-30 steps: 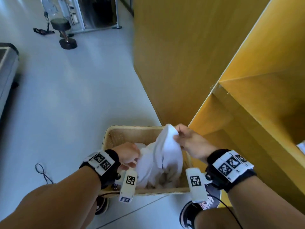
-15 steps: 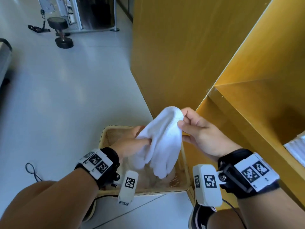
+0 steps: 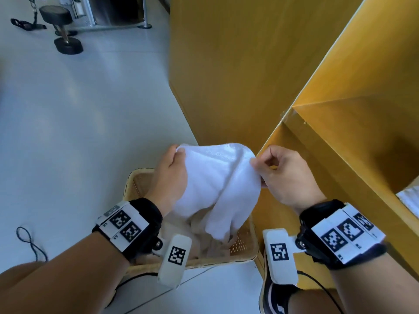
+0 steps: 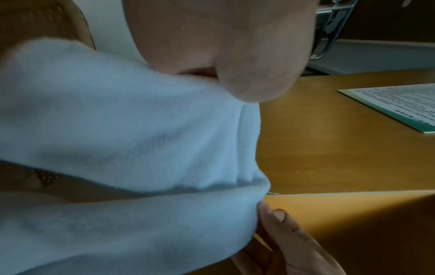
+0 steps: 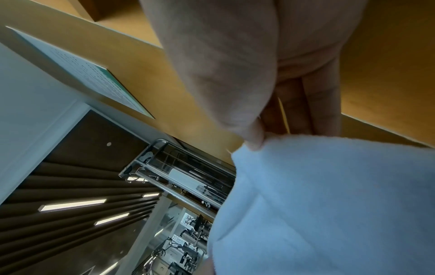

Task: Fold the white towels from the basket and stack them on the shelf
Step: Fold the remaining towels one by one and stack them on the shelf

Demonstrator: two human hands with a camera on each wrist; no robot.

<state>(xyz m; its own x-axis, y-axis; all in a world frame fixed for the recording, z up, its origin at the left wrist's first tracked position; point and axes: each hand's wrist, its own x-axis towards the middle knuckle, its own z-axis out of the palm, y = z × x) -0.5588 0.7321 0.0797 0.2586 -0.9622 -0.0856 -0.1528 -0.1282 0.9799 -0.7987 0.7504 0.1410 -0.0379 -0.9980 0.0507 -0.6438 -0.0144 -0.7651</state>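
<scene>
A white towel (image 3: 215, 182) hangs above the wicker basket (image 3: 243, 243), held up between both hands. My left hand (image 3: 172, 173) pinches its top left edge. My right hand (image 3: 278, 173) pinches the top right edge with thumb and forefinger. The cloth sags in loose folds, its lower end dangling into the basket. The left wrist view shows the towel (image 4: 129, 148) under my thumb, and the right wrist view shows the towel (image 5: 329, 204) pinched at its corner. Pale cloth (image 3: 204, 243) lies in the basket. The yellow wooden shelf (image 3: 328, 155) stands at the right, with a folded white towel (image 3: 410, 200) on it at the frame edge.
A tall yellow cabinet side (image 3: 238, 64) rises just behind the basket. Pale floor (image 3: 79, 121) stretches to the left, with a dumbbell (image 3: 65, 44) and gym equipment at the far back. A black cable (image 3: 29, 243) lies on the floor at left. A shoe (image 3: 274, 298) stands by the basket.
Both hands have lifted the towel out of the basket and moved apart, spreading its top edge. The left hand shifted from the basket's contents to the towel's left corner.
</scene>
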